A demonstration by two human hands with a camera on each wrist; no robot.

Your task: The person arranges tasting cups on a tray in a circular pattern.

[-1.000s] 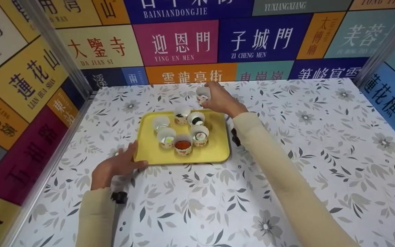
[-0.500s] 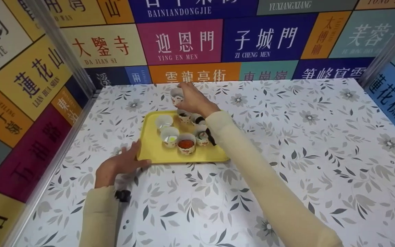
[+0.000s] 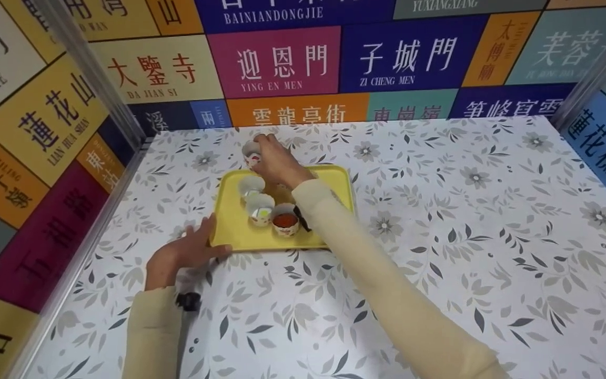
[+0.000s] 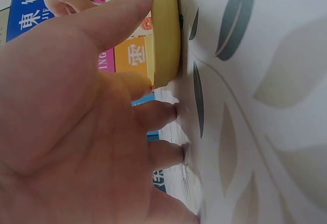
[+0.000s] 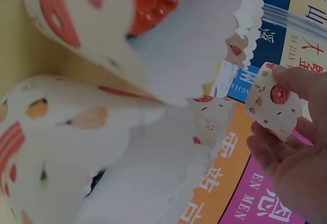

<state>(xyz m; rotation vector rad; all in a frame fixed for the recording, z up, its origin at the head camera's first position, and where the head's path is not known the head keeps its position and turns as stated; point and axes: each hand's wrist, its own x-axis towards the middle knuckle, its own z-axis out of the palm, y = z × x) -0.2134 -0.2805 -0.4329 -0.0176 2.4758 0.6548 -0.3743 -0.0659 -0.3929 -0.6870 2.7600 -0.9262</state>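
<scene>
A yellow tray [image 3: 232, 231] holds several paper baking cups. My left hand [image 3: 190, 250] rests at its front left corner, thumb along the front rim and the other fingers straight at the left side, tips on the table in the left wrist view. My right hand [image 3: 278, 162] pinches a printed baking cup [image 3: 251, 152] by its side, above the tray's back left edge. On the tray, one baking cup [image 3: 285, 229] contains red beads [image 5: 156, 2], and another baking cup [image 3: 259, 217] has something yellow-green inside. The right hand and forearm hide the cups at the tray's right side.
The table is covered with a white leaf-patterned cloth [image 3: 440, 252]. Behind it and at the left stand walls of colourful lettered panels [image 3: 276, 63], with clear plastic strips [image 3: 108, 89] at the corner.
My right hand has carried the baking cup leftward from behind the tray's right half to its back left edge, a little lower now. The left hand has stayed at the tray's corner.
</scene>
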